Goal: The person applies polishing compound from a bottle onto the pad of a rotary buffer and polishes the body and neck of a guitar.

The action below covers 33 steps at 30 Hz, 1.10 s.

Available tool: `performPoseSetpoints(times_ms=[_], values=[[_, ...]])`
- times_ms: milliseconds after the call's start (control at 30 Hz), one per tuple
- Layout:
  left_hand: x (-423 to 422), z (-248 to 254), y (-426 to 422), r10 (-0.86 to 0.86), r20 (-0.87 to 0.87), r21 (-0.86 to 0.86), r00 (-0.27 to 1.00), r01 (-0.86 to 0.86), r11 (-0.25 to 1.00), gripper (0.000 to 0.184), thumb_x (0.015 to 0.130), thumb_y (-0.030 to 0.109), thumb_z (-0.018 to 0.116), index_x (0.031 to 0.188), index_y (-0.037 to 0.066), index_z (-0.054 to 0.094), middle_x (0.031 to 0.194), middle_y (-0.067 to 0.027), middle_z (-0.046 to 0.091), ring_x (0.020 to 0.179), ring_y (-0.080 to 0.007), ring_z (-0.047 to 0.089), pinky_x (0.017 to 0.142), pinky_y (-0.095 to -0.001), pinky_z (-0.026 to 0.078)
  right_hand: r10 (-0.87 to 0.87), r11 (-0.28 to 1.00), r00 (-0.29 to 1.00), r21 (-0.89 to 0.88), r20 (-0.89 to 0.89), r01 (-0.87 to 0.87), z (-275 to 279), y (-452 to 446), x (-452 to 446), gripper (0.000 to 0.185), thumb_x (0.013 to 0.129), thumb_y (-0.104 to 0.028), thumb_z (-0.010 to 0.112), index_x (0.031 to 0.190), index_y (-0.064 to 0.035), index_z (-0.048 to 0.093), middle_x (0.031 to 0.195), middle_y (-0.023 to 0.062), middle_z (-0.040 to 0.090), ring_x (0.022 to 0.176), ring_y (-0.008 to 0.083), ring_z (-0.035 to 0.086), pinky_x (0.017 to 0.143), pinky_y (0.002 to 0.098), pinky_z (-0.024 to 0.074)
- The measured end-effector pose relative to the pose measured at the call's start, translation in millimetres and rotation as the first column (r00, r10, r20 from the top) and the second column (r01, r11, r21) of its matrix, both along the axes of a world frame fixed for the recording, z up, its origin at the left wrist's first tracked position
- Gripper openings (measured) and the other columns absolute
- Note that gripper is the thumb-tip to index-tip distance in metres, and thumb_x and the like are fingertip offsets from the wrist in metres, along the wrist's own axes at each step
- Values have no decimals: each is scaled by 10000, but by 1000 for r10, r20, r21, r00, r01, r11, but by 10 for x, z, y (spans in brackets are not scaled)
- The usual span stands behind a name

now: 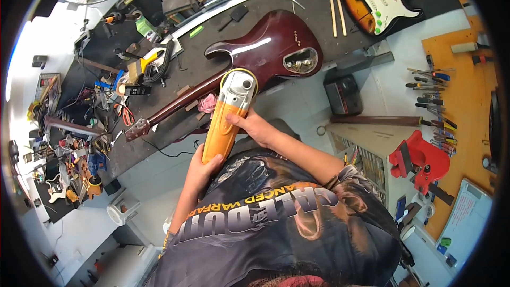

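Observation:
A yellow power tool with a grey metal head (226, 119) is held in front of my body. My left hand (204, 167) wraps round its lower end. Around the upper part of its yellow body lies my right hand (255, 126), thumb on top. The tool's round head overlaps the near edge of a dark red electric guitar (265, 48), which lies face down on the dark workbench (340, 50). An open cavity with parts inside shows at the guitar's right end. Whether the tool's disc touches the guitar is hidden. A pink cloth (207, 103) is beside the neck.
A sunburst guitar body (374, 2) lies at the upper right beside two wooden sticks (338, 13). Orange-handled scissors (126, 116), cables and many tools crowd the left. On the right are a red tool (425, 162) and a wooden board (451, 74) with hand tools.

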<state>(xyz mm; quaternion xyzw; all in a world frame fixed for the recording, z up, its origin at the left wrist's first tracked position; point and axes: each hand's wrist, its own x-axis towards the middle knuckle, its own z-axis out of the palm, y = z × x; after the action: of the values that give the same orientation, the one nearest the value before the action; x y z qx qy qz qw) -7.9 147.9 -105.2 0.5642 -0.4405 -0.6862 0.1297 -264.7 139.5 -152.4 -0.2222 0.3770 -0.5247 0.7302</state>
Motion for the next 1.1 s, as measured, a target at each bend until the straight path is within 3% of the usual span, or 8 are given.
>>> performPoseSetpoints(times_ms=[267,400,567,767,833,967,1100], values=[[-388,119,-358,-81,189,-14,979,85,996,721,962,340,858,1486,-59,565,1300,-159,742,1163,-200,709,1034,-345,549,90,975,978,182,190,-125,-393,-208,-352,766,1047,-324,810,1656,-80,415,1565,110,596,1405,238,641,1184,427,529],[-410,-71,-402,-35,182,-42,983,44,998,696,977,340,841,1480,-53,565,1304,-150,734,1155,-202,705,1035,-349,548,83,995,984,49,157,-92,-215,-401,-512,748,1058,-314,797,1655,-85,408,1535,120,638,1413,248,641,1144,436,571],[-584,-52,-444,34,173,-55,984,-25,998,602,1000,336,811,1416,-39,590,1259,-118,729,1110,-197,690,1025,-362,543,26,979,992,200,124,-51,-295,-574,-452,578,1051,-260,801,1539,-36,587,1510,89,694,1406,197,647,1185,406,530],[-482,-47,-519,-100,191,-16,977,105,994,621,992,326,819,1444,-33,592,1264,-110,737,1131,-181,688,1031,-343,535,57,995,984,69,168,-69,-119,-490,-631,580,1059,-227,786,1569,-44,579,1530,96,691,1424,209,645,1208,397,509],[-495,-50,-544,-64,185,-19,981,69,997,626,986,318,826,1450,-33,593,1273,-110,738,1143,-180,688,1037,-344,533,55,997,985,48,161,-63,-144,-509,-621,604,1051,-223,800,1576,-40,566,1532,102,689,1428,213,641,1216,405,502],[-430,-113,-553,-29,176,-21,984,34,999,670,963,305,850,1470,-38,579,1307,-115,736,1174,-183,691,1053,-348,530,51,973,981,213,189,-91,-369,-615,-408,642,1023,-201,833,1582,-44,560,1564,92,662,1442,217,628,1239,419,477],[-290,-119,-553,-88,159,-2,983,89,996,717,949,307,863,1503,-37,566,1315,-112,732,1177,-186,688,1057,-345,529,91,994,976,49,196,-102,-181,-503,-551,635,1025,-159,819,1595,-61,557,1604,91,636,1497,221,580,1266,411,443]])
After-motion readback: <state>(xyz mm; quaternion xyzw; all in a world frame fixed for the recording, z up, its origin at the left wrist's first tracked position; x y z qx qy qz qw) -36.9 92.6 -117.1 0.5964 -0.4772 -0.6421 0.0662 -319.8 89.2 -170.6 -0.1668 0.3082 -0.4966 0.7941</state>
